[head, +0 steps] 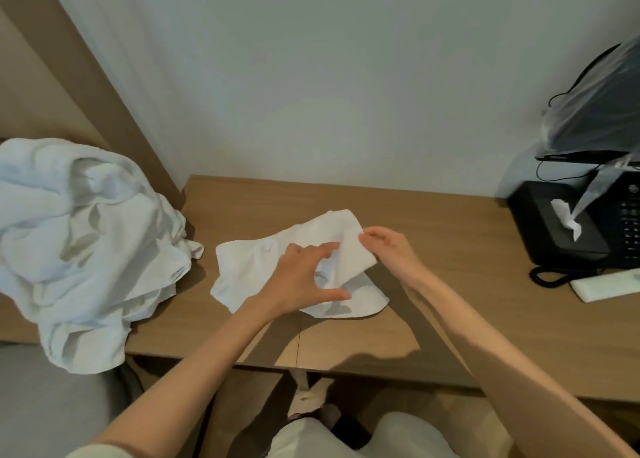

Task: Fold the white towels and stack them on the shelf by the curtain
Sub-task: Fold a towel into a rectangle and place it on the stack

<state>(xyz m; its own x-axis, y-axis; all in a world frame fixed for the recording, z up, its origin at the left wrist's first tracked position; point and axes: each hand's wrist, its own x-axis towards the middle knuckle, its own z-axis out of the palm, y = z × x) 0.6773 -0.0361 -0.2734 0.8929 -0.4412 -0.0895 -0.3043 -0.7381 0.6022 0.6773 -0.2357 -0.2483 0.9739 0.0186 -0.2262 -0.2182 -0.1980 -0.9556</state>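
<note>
A small white towel (249,270) lies rumpled and partly folded on the wooden desk (433,243) in front of me. My left hand (301,277) is over its middle, thumb and fingers curled round a fold of the cloth. My right hand (388,246) pinches the towel's right edge between thumb and fingertips, lifting a flap. A big heap of loose white towels (79,236) sits at the left, hanging over the desk's left end.
A black desk phone (568,229) with a coiled cord and a paper slip stands at the right, under a plastic-covered screen (602,111). A white flat object (606,284) lies in front of the phone. A plain wall rises behind the desk, a brown panel at left.
</note>
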